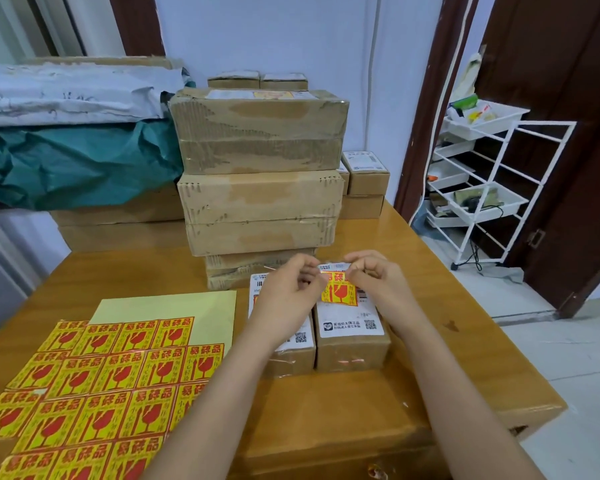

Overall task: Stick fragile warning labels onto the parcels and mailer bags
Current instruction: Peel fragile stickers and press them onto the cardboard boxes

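Both hands, left (284,292) and right (378,282), pinch the sticker (338,289) by its top edge, hanging it just above the right-hand box (352,336).

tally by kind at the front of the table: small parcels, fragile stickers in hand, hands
small brown cardboard parcels with white shipping labels: 2
yellow-and-red fragile sticker held in the hands: 1
left hand, right hand: 2
total: 5
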A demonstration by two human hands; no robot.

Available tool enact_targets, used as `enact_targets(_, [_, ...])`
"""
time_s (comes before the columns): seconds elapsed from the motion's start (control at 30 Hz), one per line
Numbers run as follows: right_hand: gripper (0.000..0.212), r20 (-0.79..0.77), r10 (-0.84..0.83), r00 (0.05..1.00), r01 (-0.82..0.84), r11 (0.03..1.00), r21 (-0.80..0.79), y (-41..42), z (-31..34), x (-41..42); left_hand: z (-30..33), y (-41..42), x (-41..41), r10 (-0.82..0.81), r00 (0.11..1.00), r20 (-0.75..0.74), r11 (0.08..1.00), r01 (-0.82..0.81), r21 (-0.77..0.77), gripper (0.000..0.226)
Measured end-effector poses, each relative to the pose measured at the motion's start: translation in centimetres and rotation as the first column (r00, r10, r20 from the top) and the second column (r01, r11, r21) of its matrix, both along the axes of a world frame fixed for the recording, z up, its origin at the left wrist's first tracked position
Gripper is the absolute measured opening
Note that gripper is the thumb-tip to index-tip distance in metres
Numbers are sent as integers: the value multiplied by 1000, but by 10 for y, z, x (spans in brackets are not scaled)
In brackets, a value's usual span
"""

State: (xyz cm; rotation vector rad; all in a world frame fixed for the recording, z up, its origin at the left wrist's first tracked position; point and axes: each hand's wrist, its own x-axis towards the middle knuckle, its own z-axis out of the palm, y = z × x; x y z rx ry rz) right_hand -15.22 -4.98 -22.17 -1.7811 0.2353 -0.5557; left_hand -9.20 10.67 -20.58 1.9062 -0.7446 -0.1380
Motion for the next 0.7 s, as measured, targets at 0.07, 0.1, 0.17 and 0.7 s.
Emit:
enact_targets(0.07, [21, -6, -28, 1000, 27, 996, -87, -1, -4, 4, 0, -1, 0, 3, 1000, 12, 1000, -3, 0, 24])
enact_targets(0.1, [23, -18, -34, 999, 32, 993, -116, -2, -5, 5, 0, -1, 0, 0, 1000, 17, 1000, 0, 3, 25])
enact_targets(0.17, [26, -10, -32, 999, 30, 992, -122, -3, -5, 6, -1, -1, 1, -12, 1000, 23, 1000, 12, 17, 28])
enact_targets(0.7, [24, 12, 43, 999, -44, 996, 82, -6, 2, 4, -2, 3, 1, -60, 998, 31, 998, 59, 31, 44])
